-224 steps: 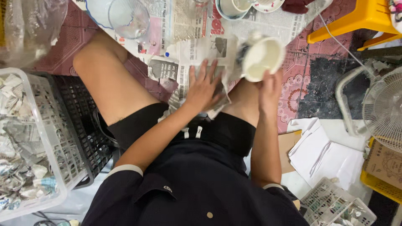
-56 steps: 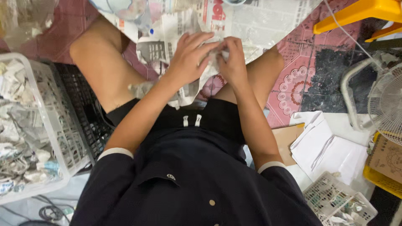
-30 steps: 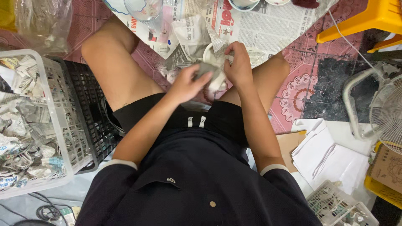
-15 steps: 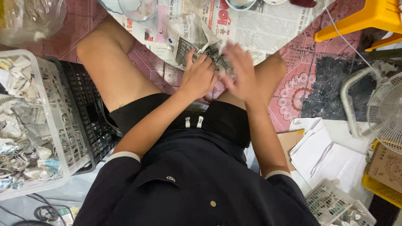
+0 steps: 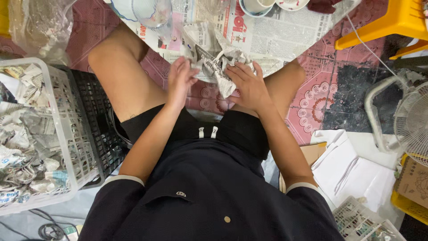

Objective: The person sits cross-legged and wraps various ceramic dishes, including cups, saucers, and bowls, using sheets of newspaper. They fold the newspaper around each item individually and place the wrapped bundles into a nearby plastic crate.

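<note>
Hands of a seated person work a crumpled newspaper bundle [image 5: 219, 67] between the bare knees, seen from above. Left hand [image 5: 179, 80]: fingers nearly straight and held together, tips against the bundle's left edge; the hand presses rather than clasps, and nothing is enclosed in it. Right hand [image 5: 248, 85]: palm down, fingers spread across the bundle's right side, pressing the paper; whether the thumb hooks underneath cannot be told. The bundle lies just above the gap between the thighs, on the near edge of a spread newspaper sheet [image 5: 272, 38] that covers the patterned red mat [image 5: 312, 102]. A curved white rim shows inside the folds of the bundle, so something is wrapped in it, but its kind cannot be told.

Beyond the bundle, on the sheet: a clear glass vessel [image 5: 151, 11] at upper left, and a cup [image 5: 256, 5] beside a small bowl [image 5: 292, 4] at the top edge. Left of the person: a white basket [image 5: 67, 129] filled with wrapped paper parcels, standing against a black crate [image 5: 100, 120]. Upper left corner: a clear plastic bag [image 5: 35, 27]. Right side: a yellow stool [image 5: 392, 22], a white fan [image 5: 410, 125], and a stack of white paper [image 5: 352, 169] on the floor near the right elbow.
</note>
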